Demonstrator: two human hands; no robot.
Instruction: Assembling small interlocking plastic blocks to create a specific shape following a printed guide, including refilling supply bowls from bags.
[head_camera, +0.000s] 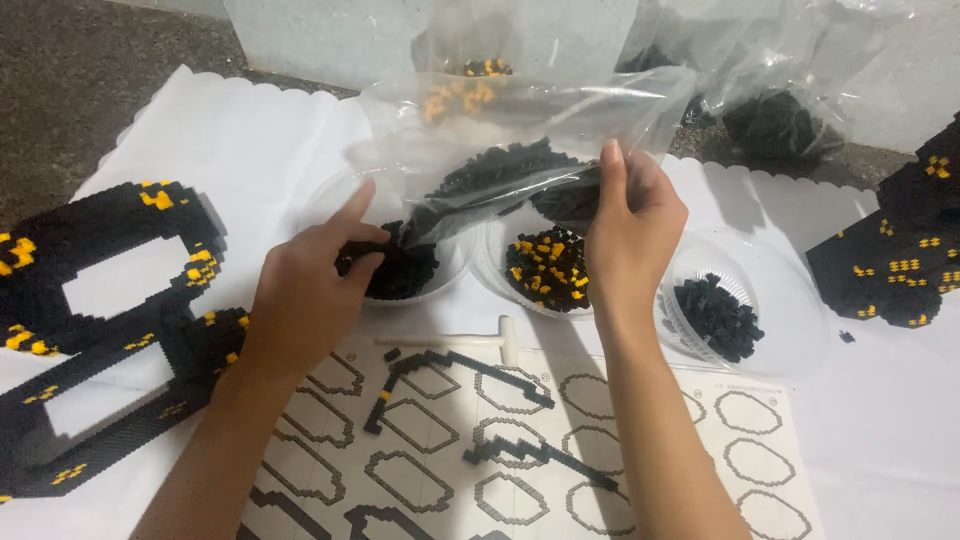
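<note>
White cloth (250, 150): bag (520, 130) between hands.

A home hobby spot on the floor: white cloth (250, 140) over rough concrete floor (70, 90), building-block bowls (790, 300) beside the right hand (630, 235).

Both hands hold a clear plastic bag (520, 130) of small black bricks above three clear bowls. The left hand (310, 290) pinches the bag's lower corner over the left bowl (335, 195); the right hand (630, 235) grips its right edge above the middle bowl (495, 275) of black and yellow bricks. Below lies an instruction sheet (760, 450) with black brick outlines on it.
</note>
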